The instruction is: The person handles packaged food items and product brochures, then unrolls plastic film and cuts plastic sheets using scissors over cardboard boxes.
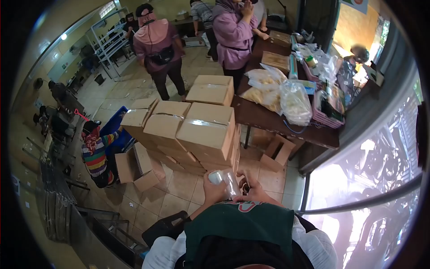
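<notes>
Just in front of my body, my left hand (213, 190) is wrapped round a roll of clear packing tape (215, 177). A shiny clear strip (231, 184) stretches from the roll toward my right hand (255, 190). The fingers of that hand are bent in at the strip's far end, with something small and dark (244, 185) by them that I cannot make out. Beyond both hands stands a stack of cardboard boxes (206, 130), several with tape across their tops.
An open cardboard box (139, 169) sits left of the stack, beside a person in a striped top (99, 154) near a blue bin (113, 130). The brown table (251, 112) on the right carries bags of food (295, 103) and a pink basket (329, 117). Other people stand further back.
</notes>
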`<state>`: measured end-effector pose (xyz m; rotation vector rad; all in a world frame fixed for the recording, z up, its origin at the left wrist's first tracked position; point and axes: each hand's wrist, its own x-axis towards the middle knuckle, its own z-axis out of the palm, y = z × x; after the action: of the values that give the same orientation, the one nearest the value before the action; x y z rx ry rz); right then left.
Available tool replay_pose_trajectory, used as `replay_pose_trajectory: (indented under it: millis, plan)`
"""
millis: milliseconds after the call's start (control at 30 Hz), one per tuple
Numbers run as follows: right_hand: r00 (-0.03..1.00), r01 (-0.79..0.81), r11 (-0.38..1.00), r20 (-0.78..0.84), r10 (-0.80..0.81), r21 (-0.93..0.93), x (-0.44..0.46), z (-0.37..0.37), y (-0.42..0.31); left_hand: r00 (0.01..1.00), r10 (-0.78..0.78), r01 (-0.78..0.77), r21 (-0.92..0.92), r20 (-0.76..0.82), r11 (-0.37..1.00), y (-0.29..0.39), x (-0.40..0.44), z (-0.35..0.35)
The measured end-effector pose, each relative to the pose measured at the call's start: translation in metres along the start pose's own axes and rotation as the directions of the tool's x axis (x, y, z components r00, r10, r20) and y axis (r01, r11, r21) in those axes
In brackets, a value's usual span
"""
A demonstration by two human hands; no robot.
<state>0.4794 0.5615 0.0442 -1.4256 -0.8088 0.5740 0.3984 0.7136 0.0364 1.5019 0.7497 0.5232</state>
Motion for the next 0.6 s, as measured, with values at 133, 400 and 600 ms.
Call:
replay_pose_trajectory:
  millis: [133, 400, 600]
  plan:
    - [0.965, 0.258, 0.936, 0.010, -0.263, -0.240, 0.067, 0.012, -0.010, 1.000, 0.016, -0.011, -0.220, 0.021, 0.975, 0.009, 0.055, -0.003]
    - [0.945, 0.014, 1.000, -0.326, -0.012, 0.004, 0.126, 0.015, 0.007, 0.972, -0.199, 0.236, -0.463, 0.126, 0.855, 0.041, 0.119, -0.006]
    - [0.907, -0.037, 0.987, -0.409, 0.100, 0.159, 0.177, -0.011, 0.022, 0.983, -0.170, 0.184, -0.478, 0.073, 0.859, 0.038, 0.155, 0.000]
